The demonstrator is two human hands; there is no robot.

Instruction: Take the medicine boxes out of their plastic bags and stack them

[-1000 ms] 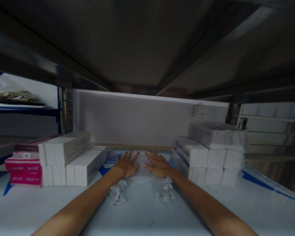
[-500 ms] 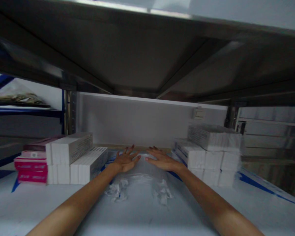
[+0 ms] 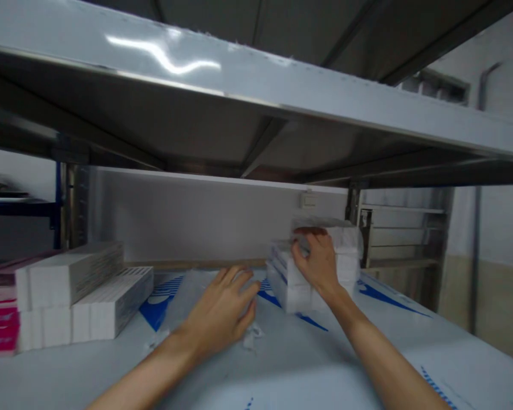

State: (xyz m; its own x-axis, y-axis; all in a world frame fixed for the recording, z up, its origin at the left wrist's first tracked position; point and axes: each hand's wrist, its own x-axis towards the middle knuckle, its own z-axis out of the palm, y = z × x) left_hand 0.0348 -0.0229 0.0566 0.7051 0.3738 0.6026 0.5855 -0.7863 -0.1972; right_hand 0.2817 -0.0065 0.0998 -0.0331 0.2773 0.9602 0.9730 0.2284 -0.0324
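My left hand (image 3: pixel 224 304) hovers over or rests on a flattened clear plastic bag (image 3: pixel 192 290) in the middle of the shelf; whether it touches is unclear. Its fingers are loosely bent and apart, with nothing between them. My right hand (image 3: pixel 318 262) is at the top of the right-hand stack, fingers and thumb curled round the near left end of a plastic-wrapped pack of white boxes (image 3: pixel 344 236). More wrapped white boxes (image 3: pixel 297 296) sit beneath this pack. The right fingertips are partly shaded and blurred.
White boxes (image 3: pixel 72 279) stand stacked at the left, beside pink boxes (image 3: pixel 0 327). The upper shelf (image 3: pixel 248 74) hangs low overhead. A metal post (image 3: pixel 354 205) rises behind the right stack. Blue-printed film covers the shelf surface (image 3: pixel 308 364).
My hands have left their flat, side-by-side pose on the plastic bag. The right hand has moved to the right stack; the left stays near the bag, more bent. The view has turned right.
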